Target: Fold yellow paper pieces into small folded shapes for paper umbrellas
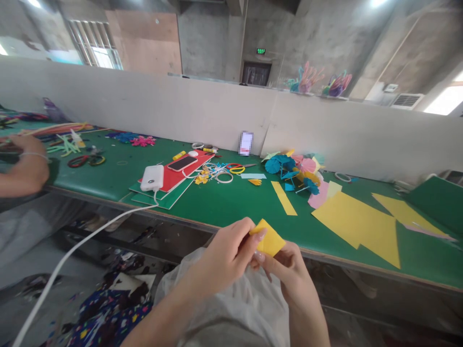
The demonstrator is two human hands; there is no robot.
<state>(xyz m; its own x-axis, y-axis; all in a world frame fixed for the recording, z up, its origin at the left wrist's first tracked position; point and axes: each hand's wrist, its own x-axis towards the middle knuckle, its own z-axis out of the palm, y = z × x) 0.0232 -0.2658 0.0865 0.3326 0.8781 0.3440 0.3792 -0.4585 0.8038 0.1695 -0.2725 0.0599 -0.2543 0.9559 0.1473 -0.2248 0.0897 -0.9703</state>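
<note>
A small folded piece of yellow paper [269, 239] is pinched between both hands in front of the table's edge. My left hand [235, 243] grips its left corner with thumb and fingers. My right hand [285, 265] holds its lower right side, the thumb pressed on the paper. Beyond the hands a yellow paper strip [284, 198] lies on the green table [217, 212]. Large yellow sheets [361, 224] are spread to the right. Blue, pink and yellow paper umbrellas [280, 165] are heaped near the back partition.
Scissors [237, 168], a tape roll [224, 178] and scraps lie mid-table. A white power bank [152, 178] and a phone [183, 163] rest on red boards, with a white cable [75, 246] hanging down. A person's arm [25, 168] reaches in at the far left.
</note>
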